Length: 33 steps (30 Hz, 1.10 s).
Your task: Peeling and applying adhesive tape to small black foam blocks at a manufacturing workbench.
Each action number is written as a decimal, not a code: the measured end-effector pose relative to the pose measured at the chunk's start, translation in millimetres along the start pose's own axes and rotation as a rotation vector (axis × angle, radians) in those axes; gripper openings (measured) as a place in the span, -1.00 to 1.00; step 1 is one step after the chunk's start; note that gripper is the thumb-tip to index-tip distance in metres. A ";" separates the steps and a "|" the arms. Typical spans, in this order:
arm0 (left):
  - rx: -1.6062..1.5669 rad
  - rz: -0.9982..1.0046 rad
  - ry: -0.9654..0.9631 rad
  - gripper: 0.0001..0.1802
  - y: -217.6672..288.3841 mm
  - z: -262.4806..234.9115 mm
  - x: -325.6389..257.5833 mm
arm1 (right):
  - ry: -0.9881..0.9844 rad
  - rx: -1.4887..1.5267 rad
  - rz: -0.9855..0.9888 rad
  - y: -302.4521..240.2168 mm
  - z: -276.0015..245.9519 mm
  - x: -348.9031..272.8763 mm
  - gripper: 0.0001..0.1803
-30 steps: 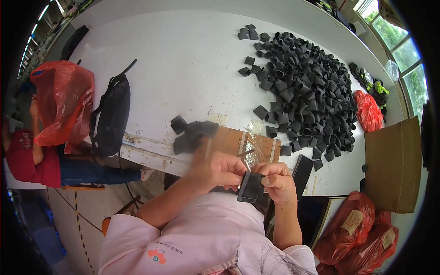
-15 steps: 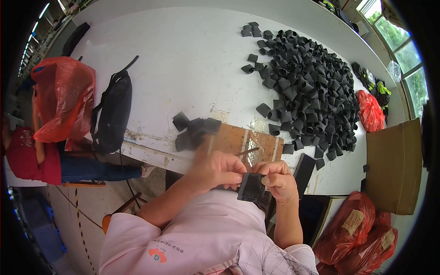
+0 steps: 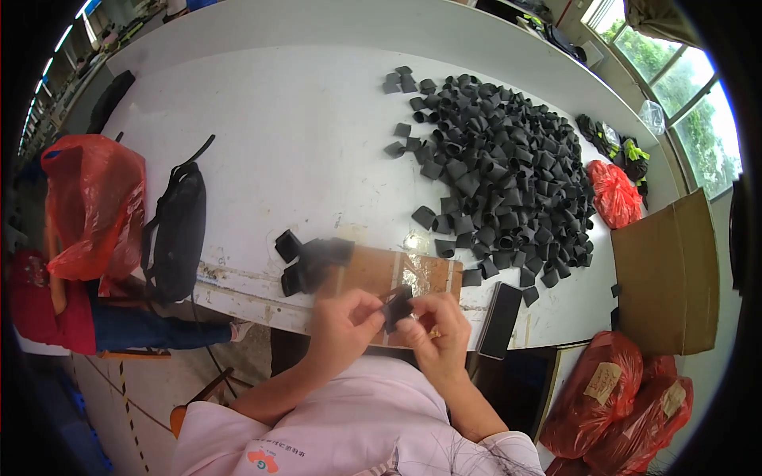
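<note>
Over the table's front edge I hold a small black fabric loop (image 3: 399,309) between both hands. My left hand (image 3: 343,324) pinches its left side with thumb and forefinger. A thin dark sliver shows by those fingertips, too blurred to name. My right hand (image 3: 438,332) has its fingers curled round the right side, thumb against the loop. Just beyond lies a brown board (image 3: 369,266) with clear tape over part of it. Several similar black loops (image 3: 295,278) lie at the board's left end, partly smeared. A large heap of them (image 3: 508,159) covers the table's right side.
A black phone-like slab (image 3: 500,320) lies right of the board. A black bag (image 3: 176,230) and a red plastic bag (image 3: 99,210) are at the left, near a seated person in red. A cardboard sheet (image 3: 667,278) and red sacks (image 3: 595,397) are at the right.
My hands and the black loop have shifted slightly left, and the loop has been tilted more upright. The whole view has moved, so the table appears lower and further left.
</note>
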<state>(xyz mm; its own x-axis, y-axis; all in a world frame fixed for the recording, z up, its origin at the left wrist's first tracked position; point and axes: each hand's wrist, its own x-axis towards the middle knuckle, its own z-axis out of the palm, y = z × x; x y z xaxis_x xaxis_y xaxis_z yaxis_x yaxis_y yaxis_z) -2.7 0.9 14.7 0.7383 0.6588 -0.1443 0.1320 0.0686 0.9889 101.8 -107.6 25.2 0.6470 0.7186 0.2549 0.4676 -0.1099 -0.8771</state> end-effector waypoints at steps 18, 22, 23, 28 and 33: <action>-1.037 -0.362 -0.247 -0.85 15.3 -6.6 7.0 | 0.024 0.454 0.293 10.7 24.4 2.1 -0.96; -0.261 0.060 0.078 -0.86 -3.2 2.7 6.7 | -0.215 1.340 0.778 15.3 15.3 2.9 -0.94; -0.136 0.097 0.164 -0.88 -3.2 5.2 4.6 | -0.252 1.459 0.812 13.6 15.7 2.5 -0.92; 0.006 0.190 0.236 -0.89 4.7 8.1 2.4 | -0.292 1.340 0.742 2.8 7.0 9.8 -0.85; -1.244 -0.311 -0.307 -0.86 32.3 -11.1 12.0 | -0.320 0.775 0.422 -29.1 -11.5 41.3 -0.79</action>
<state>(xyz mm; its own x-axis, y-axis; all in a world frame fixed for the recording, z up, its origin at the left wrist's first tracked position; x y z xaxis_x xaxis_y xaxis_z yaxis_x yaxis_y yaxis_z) 3.1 19.3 45.4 0.9288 0.3058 -0.2095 -0.2480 0.9327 0.2619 121.8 -82.6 66.0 0.4217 0.8908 -0.1691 -0.3744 0.0012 -0.9273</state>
